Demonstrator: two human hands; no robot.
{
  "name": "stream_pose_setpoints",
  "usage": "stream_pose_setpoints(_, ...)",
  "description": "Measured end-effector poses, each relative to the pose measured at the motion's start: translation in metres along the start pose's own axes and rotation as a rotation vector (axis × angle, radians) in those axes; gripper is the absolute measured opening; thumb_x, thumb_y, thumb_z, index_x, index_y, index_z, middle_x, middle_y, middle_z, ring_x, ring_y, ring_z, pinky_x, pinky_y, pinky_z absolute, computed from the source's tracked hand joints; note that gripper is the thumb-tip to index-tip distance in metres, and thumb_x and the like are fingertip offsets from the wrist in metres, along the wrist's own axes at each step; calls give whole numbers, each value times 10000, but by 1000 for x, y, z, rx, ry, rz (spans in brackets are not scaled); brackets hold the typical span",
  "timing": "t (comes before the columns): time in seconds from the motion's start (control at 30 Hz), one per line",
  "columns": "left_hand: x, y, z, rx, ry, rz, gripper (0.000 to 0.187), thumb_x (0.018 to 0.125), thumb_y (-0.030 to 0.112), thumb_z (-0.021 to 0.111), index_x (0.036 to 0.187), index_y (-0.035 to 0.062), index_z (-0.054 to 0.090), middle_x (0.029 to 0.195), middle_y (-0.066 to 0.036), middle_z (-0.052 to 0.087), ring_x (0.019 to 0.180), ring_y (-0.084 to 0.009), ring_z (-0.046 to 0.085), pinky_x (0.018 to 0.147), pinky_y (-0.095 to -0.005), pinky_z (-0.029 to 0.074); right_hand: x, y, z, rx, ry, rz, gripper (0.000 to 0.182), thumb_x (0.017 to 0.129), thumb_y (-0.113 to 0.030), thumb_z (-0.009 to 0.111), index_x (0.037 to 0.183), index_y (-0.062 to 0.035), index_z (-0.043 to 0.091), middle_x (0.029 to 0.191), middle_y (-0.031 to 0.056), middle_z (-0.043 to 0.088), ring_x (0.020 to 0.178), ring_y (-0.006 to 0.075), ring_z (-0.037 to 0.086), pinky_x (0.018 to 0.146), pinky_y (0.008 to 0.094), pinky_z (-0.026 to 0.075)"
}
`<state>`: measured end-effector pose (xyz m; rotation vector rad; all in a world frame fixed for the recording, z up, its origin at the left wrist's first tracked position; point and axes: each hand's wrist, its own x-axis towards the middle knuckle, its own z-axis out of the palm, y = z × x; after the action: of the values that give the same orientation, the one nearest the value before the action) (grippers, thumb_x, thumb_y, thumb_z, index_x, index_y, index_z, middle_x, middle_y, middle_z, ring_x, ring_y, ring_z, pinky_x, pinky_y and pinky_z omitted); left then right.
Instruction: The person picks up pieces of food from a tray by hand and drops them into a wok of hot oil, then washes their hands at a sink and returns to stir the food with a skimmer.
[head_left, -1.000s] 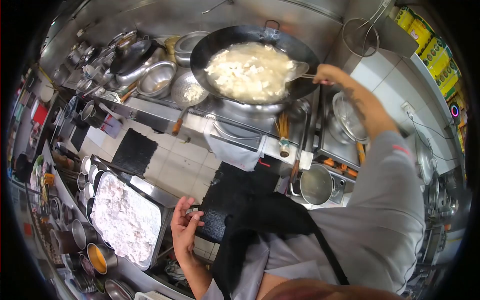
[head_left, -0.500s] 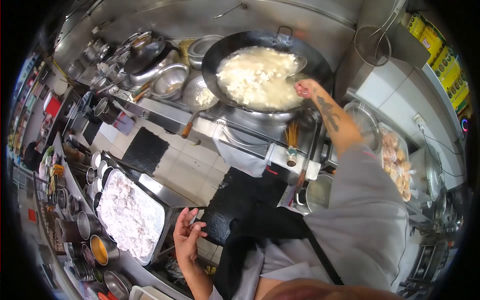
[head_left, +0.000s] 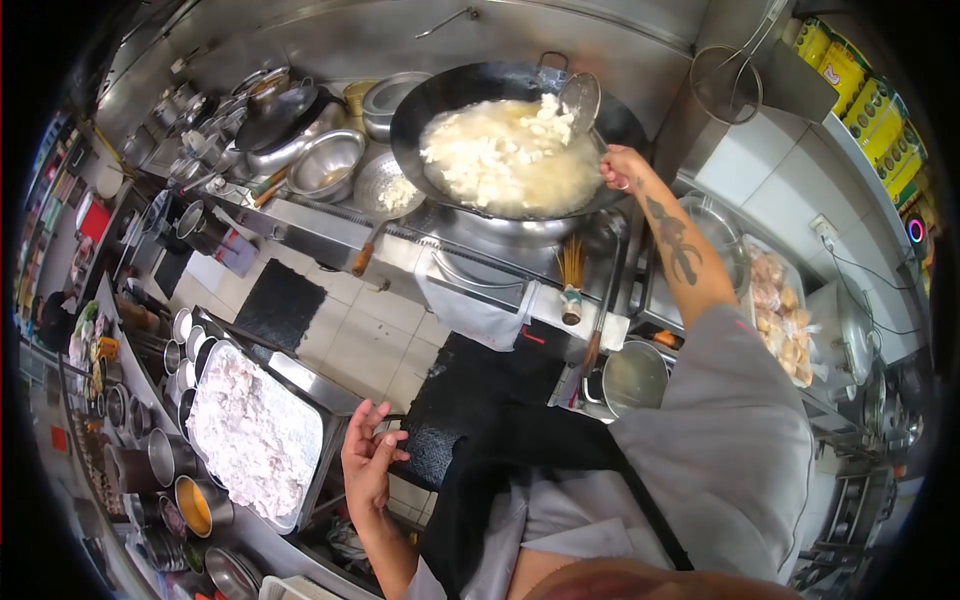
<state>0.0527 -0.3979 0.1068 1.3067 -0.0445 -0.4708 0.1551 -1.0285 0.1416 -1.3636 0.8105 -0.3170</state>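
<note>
Wok (head_left: 622, 125): one
Skimmer (head_left: 582, 97): one, gripped by right hand (head_left: 624, 168)
Left hand (head_left: 368, 460): one, loosely spread
Change: skimmer tipped up toward wok's far side

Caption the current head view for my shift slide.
Right hand holds a skimmer over a wok of pale pieces in cloudy liquid; left hand empty.

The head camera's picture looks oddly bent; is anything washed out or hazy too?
Head view: strong wide-angle distortion curves the outer scene, with blackened corners; also in the head view, the white food is nearly washed out, and the liquid in the wok looks hazy, though whether from steam or cloudiness I cannot tell.
</note>
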Motion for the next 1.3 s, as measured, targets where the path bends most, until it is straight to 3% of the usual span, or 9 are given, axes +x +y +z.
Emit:
stream_pose_setpoints(0.13,6,-5,-6,-21,-37,-7,577,824,-37,571,1352,26,345,1264,-158,490,854,-179,614,589,-240,523,-24,-4,-2,-104,77,1,491,858,-12,446,1314,-109,294,593,37,464,387,97,372,309,231,262)
stream_pose_setpoints(0.33,16,-7,-7,-27,-75,-22,588,823,-33,574,1358,23,336,1276,-172,482,855,-177,612,586,-239,523,-52,-26,-36,-91,-81,28,340,862,-34,449,1190,-104,395,632,37,503,395,93,417,293,224,277)
stream_pose_setpoints(0.43,19,-7,-8,-37,-108,-12,592,824,-27,579,1360,24,334,1281,-176,479,854,-176,612,584,-238,523,-52,-29,-67,-119,-50,26,161,865,-29,453,1015,-88,440,646,46,520,385,91,410,281,226,266)
stream_pose_setpoints(0.47,19,-7,-9,-39,-112,-16,593,823,-26,580,1360,24,334,1283,-177,478,855,-175,612,583,-238,523,-50,-35,-79,-210,-95,57,95,857,-17,458,915,-83,423,630,58,523,379,99,417,293,245,279)
stream_pose_setpoints(0.6,23,-11,-12,-39,-123,-27,597,822,-23,584,1362,27,334,1287,-177,476,855,-172,612,582,-235,522,-66,-49,-82,-640,113,60,94,843,-8,460,911,-72,447,569,48,506,403,110,479,303,254,294)
stream_pose_setpoints(0.7,25,-14,-13,-39,-124,-33,599,821,-25,585,1363,30,335,1289,-175,476,851,-171,612,580,-232,522,-66,-51,-85,-722,88,127,62,876,-80,440,848,-74,495,572,12,535,410,70,488,319,261,405)
stream_pose_setpoints(0.93,13,-5,-6,-50,-30,-13,605,811,-37,589,1359,31,341,1281,-162,484,842,-169,614,575,-228,523,-31,-21,-79,-150,-309,489,199,940,-132,391,766,-68,463,570,-28,462,438,40,430,360,192,343)
stream_pose_setpoints(1.03,3,-1,1,-53,18,3,599,808,-43,588,1353,30,349,1270,-159,488,841,-167,614,577,-231,525,38,23,-58,91,-469,462,203,936,-130,391,752,-69,452,573,-22,445,410,60,378,351,215,310)
stream_pose_setpoints(1.3,-11,7,24,-60,77,-5,608,802,-37,601,1352,27,351,1266,-170,481,837,-175,616,581,-234,528,101,35,17,308,-365,255,229,909,-87,383,688,-73,440,498,-6,404,356,76,312,341,223,276)
